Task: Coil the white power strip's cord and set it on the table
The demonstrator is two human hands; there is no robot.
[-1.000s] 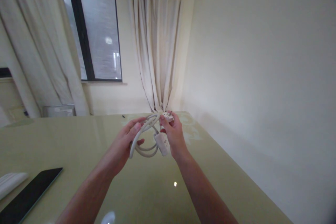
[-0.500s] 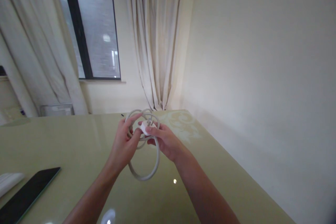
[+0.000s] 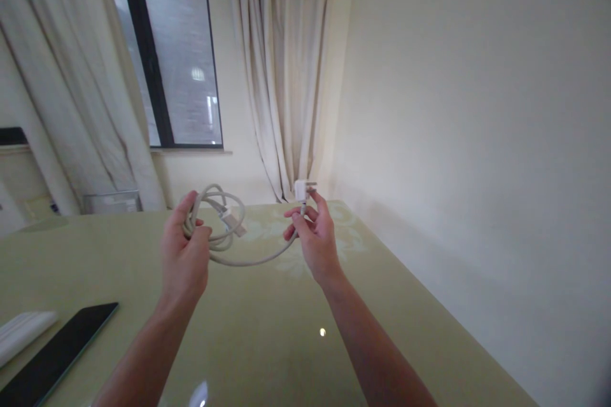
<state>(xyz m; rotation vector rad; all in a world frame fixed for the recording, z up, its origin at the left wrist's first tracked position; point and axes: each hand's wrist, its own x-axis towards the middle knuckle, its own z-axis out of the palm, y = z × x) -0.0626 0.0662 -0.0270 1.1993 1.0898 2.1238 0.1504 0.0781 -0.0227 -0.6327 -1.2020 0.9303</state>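
Gripping the coiled power cord with left hand and pinching below its pronged plug with right hand, above the bench; might let it uncoil through a slack left grip.

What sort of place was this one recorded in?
Probably a room in a home or a small office, though the view can't settle which: a glossy greenish table, a dark-framed window and long pale curtains hanging either side of it.
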